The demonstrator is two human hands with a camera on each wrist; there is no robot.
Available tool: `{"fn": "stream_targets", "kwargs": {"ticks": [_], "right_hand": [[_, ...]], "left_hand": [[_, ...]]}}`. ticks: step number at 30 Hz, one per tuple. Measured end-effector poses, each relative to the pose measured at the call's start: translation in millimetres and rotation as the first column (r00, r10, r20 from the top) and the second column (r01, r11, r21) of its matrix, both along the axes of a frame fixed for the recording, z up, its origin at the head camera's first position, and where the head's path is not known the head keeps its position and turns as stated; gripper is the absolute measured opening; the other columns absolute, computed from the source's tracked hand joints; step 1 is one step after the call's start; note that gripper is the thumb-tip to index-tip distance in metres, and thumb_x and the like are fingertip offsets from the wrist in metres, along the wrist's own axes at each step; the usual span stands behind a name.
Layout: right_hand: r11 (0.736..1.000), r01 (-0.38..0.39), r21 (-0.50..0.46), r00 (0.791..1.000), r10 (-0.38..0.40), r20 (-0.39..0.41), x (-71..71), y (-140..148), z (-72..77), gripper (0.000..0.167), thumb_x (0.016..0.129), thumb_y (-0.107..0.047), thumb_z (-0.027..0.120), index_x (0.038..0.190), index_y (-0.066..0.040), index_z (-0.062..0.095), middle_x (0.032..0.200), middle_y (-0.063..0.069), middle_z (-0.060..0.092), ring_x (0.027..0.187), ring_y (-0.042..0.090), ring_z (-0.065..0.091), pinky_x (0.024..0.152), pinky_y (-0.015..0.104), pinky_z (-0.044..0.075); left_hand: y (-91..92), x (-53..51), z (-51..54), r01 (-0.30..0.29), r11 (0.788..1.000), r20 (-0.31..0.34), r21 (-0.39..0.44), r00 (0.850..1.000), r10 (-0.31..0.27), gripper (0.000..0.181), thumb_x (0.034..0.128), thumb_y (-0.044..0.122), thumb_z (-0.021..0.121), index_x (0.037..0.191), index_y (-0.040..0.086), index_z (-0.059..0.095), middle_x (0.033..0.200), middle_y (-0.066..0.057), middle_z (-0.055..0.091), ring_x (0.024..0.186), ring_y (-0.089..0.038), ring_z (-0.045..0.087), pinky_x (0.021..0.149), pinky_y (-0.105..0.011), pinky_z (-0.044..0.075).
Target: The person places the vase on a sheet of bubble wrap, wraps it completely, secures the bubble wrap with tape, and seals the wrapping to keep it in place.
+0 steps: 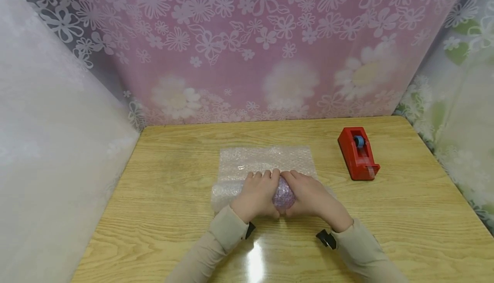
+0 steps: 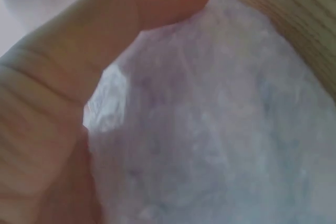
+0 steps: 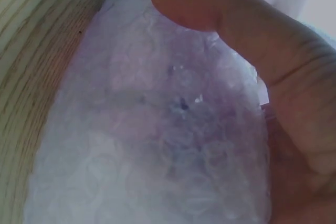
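Together, one left hand (image 1: 257, 194) and one right hand (image 1: 310, 194) grip one bubble-wrap roll (image 1: 284, 195).

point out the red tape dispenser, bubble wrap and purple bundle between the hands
Red tape dispenser (image 1: 358, 154), head view: middle of its body.
Bubble wrap (image 1: 266, 158), head view: its flat far part.
Purple bundle (image 1: 284, 195), head view: its visible middle.

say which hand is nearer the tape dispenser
Right. The right hand lies in front and to the left of the red tape dispenser; the left hand is farther left.
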State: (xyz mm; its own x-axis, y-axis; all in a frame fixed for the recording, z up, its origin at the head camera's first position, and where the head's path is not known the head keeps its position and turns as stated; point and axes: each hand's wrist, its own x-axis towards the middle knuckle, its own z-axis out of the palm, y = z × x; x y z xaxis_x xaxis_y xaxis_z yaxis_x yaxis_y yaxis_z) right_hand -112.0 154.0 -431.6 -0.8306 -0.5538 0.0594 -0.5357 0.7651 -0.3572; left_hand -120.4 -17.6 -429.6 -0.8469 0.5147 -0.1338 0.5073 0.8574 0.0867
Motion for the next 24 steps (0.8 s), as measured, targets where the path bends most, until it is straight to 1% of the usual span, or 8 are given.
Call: {"fn": "stream_targets", "kwargs": {"ticks": [4,8,11,13,15,17,19,24], "right_hand": [[1.0,0.005,0.012,0.999,-0.005,0.044,-2.7,0,2.1,0.087,0.057,-0.035,0.089,0.129,-0.001,0.053,0.11,0.011,0.062,0.091,0.029,0.063,0.079,0.049,0.054],[1.0,-0.002,0.021,0.996,0.0,0.089,-7.3,0,4.0,0.086,0.056,-0.033,0.089,0.128,-0.002,0.054,0.11,0.01,0.062,0.091,0.028,0.063,0.077,0.048,0.055],[1.0,-0.006,0.022,0.992,0.004,0.124,-10.1,-1,5.9,0.086,0.056,-0.032,0.089,0.128,-0.003,0.054,0.11,0.009,0.061,0.091,0.027,0.063,0.076,0.048,0.055],[1.0,-0.008,0.017,0.99,0.006,0.142,-11.6,-1,7.0,0.086,0.055,-0.033,0.09,0.128,-0.004,0.054,0.111,0.009,0.061,0.091,0.026,0.062,0.076,0.047,0.054],[1.0,-0.005,0.014,0.987,0.003,0.162,-12.7,-1,7.7,0.086,0.055,-0.032,0.09,0.128,-0.005,0.054,0.11,0.008,0.061,0.091,0.025,0.062,0.076,0.046,0.054],[1.0,-0.007,0.007,0.985,0.006,0.173,-13.9,-1,7.9,0.085,0.055,-0.031,0.089,0.127,-0.005,0.054,0.109,0.007,0.061,0.091,0.024,0.062,0.077,0.045,0.054],[1.0,-0.007,0.003,0.983,0.006,0.181,-15.1,-1,8.1,0.083,0.056,-0.031,0.089,0.127,-0.005,0.054,0.109,0.007,0.062,0.091,0.024,0.061,0.077,0.045,0.054],[1.0,0.015,0.008,0.98,-0.016,0.197,-15.6,-1,8.9,0.082,0.056,-0.033,0.089,0.126,-0.006,0.056,0.107,0.005,0.062,0.09,0.022,0.06,0.077,0.044,0.053]], "left_hand": [[2.0,5.3,0.2,-0.002,0.999,-0.073,-0.032,0.997,0.0,0.105,0.05,0.058,0.091,0.132,0.011,0.046,0.121,-0.006,0.058,0.109,-0.027,0.056,0.093,-0.047,0.046],[6.4,10.5,-1.4,-0.011,0.997,-0.158,-0.076,0.987,-0.001,0.104,0.0495,0.06,0.09,0.13,0.009,0.047,0.116,-0.005,0.057,0.104,-0.026,0.057,0.088,-0.045,0.047],[8.2,12.3,-4.7,-0.022,0.997,-0.204,-0.08,0.979,0.005,0.106,0.0477,0.061,0.091,0.129,0.009,0.048,0.112,-0.004,0.057,0.099,-0.025,0.057,0.085,-0.043,0.047],[8.0,11.6,-7.8,-0.024,0.997,-0.223,-0.072,0.975,0.007,0.106,0.0465,0.062,0.091,0.128,0.009,0.049,0.109,-0.004,0.058,0.097,-0.024,0.058,0.084,-0.042,0.047],[7.0,9.7,-10.6,-0.017,0.998,-0.235,-0.062,0.972,0.002,0.105,0.0452,0.064,0.09,0.126,0.009,0.05,0.107,-0.005,0.058,0.096,-0.024,0.058,0.082,-0.041,0.047],[6.0,7.4,-11.5,-0.011,0.998,-0.231,-0.055,0.973,-0.002,0.104,0.0445,0.065,0.09,0.124,0.01,0.052,0.106,-0.005,0.059,0.096,-0.024,0.059,0.082,-0.041,0.048],[5.3,4.8,-11.5,-0.006,0.999,-0.215,-0.047,0.976,-0.004,0.104,0.0439,0.066,0.09,0.124,0.011,0.052,0.107,-0.005,0.061,0.097,-0.025,0.06,0.084,-0.043,0.048],[5.1,-0.4,-9.2,-0.004,0.999,-0.164,-0.054,0.986,-0.005,0.11,0.043,0.067,0.09,0.131,0.013,0.052,0.111,-0.005,0.062,0.102,-0.025,0.06,0.088,-0.045,0.046]]}}
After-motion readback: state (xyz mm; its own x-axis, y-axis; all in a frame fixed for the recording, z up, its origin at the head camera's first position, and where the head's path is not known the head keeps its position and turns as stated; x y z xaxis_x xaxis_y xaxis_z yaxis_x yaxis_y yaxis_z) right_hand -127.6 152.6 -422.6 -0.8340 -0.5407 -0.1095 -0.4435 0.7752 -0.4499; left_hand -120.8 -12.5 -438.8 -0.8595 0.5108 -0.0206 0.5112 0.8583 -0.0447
